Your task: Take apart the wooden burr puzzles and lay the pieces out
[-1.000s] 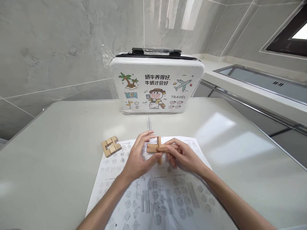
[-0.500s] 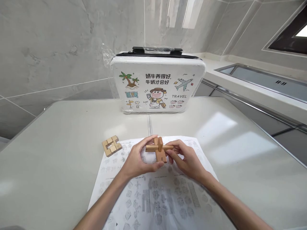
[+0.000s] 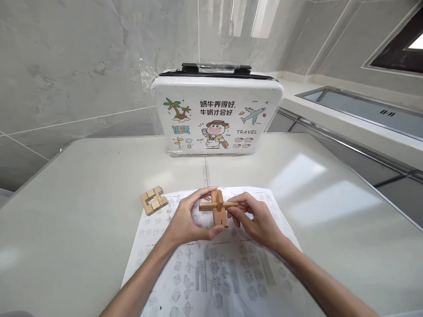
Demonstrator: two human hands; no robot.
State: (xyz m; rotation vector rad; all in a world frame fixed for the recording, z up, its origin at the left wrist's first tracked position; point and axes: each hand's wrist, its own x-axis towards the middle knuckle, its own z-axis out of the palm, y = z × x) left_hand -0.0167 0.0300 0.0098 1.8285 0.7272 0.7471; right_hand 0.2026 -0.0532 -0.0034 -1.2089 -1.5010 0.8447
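A brown wooden interlocking puzzle (image 3: 219, 216), made of crossed bars, is held between my two hands above a printed sheet. My left hand (image 3: 189, 220) clasps it from the left, thumb at the near end of the upright bar and fingers at the far end. My right hand (image 3: 256, 220) pinches the right end of the bar that runs crosswise. That bar's left end sticks out toward my left palm. Some fingertips are hidden behind the wood. Left of my left hand lies a pale wooden block puzzle (image 3: 154, 200), partly on the sheet's corner.
The printed paper sheet (image 3: 194, 304), covered in puzzle diagrams, lies on the white table (image 3: 82, 211). A plastic-wrapped white case (image 3: 185, 88) with cartoon pictures stands at the back. On the right is a counter (image 3: 357, 114) with a sink (image 3: 366, 112).
The brown puzzle has tipped slightly and shifted a little left in my hands. My left thumb has moved slightly with it. Both hands keep their hold.
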